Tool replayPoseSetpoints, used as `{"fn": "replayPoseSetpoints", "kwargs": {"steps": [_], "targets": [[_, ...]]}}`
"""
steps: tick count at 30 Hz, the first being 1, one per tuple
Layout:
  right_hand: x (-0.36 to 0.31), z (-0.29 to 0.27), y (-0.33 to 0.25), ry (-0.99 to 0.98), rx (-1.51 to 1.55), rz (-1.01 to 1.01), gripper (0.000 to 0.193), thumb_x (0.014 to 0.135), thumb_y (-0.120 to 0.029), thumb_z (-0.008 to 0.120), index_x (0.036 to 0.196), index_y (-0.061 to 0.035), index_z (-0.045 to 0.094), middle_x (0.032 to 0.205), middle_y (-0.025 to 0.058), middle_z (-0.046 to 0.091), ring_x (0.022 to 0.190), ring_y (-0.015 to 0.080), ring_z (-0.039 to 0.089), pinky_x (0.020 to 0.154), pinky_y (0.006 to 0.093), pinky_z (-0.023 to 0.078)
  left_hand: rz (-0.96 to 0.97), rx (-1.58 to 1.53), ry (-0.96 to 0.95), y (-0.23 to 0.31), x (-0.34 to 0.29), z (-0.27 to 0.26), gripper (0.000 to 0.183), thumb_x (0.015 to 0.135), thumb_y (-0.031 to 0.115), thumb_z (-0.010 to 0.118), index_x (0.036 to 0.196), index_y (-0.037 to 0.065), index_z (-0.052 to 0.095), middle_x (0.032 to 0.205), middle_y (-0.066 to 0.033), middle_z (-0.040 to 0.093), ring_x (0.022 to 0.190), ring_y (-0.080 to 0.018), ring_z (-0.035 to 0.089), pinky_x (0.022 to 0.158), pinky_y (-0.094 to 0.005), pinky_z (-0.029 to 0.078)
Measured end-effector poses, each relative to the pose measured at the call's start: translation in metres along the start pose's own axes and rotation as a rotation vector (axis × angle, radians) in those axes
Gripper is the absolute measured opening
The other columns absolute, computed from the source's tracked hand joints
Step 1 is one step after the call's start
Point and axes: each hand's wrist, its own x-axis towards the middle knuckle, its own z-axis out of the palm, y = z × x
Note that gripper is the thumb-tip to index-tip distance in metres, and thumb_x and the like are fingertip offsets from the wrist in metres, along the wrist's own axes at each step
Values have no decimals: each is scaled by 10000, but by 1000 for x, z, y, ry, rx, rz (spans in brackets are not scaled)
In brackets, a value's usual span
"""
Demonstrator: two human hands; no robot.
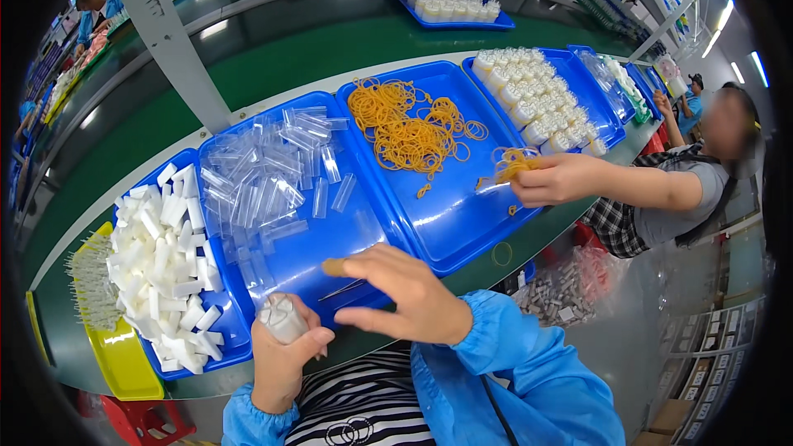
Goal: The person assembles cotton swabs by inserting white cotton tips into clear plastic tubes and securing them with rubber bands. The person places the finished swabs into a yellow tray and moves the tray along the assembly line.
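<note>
My left hand (281, 355) is wrapped round a small bundle of white and clear tubular pieces (282, 319), held upright over the near edge of a blue tray. To its right hovers my right hand (405, 293), thumb and fingers apart, with nothing visible in it. A tan cover (334, 268) sits on one of its fingertips. Below that hand, thin dark metal rods, perhaps tweezers (342, 289), lie in the tray. Clear plastic tubes (264, 169) are heaped in this blue tray (363, 231). White foam-like pieces (169, 264) fill the tray on the left.
A co-worker's hand (562, 177) reaches in from the right, holding rubber bands (514, 163) above a blue tray with more yellow bands (409, 128). Beyond stand white bundles (537, 99) in another tray. A yellow tray (124, 359) is far left; a metal post (178, 41) rises behind.
</note>
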Motion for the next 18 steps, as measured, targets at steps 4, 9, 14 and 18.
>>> {"fn": "replayPoseSetpoints", "kwargs": {"steps": [4, 9, 14, 18], "targets": [[-12, -1, 8, 16, -54, 34, 377, 802, -148, 785, 1139, -27, 666, 1066, 117, 700, 936, 292, 655, 818, 370, 513, 32, 42, 68, 4, 1, 1, 348, 678, -3, 822, 918, 28, 572, 765, -57, 613, 675, -129, 596, 605, -249, 478], [-1, -43, 16, 37, -420, -16, 209, 814, -98, 741, 1010, -35, 703, 956, 113, 707, 867, 292, 658, 765, 388, 514, 235, 239, 13, -6, 3, -3, 327, 699, -44, 809, 899, 31, 561, 845, -117, 673, 851, -202, 674, 760, -315, 542], [2, -116, 62, 172, -829, 126, 122, 867, -45, 656, 980, -16, 691, 905, 143, 694, 839, 305, 658, 740, 395, 515, 336, 334, -5, -11, 3, -4, 269, 763, -41, 777, 895, 15, 549, 845, -141, 700, 880, -234, 707, 791, -337, 560], [16, -131, 76, 270, -714, 155, 112, 875, -44, 646, 978, -27, 686, 871, 149, 678, 825, 330, 652, 713, 409, 519, 236, 319, 9, -12, 1, -6, 245, 784, -24, 773, 897, 5, 558, 820, -121, 713, 824, -177, 711, 727, -283, 561]]}}
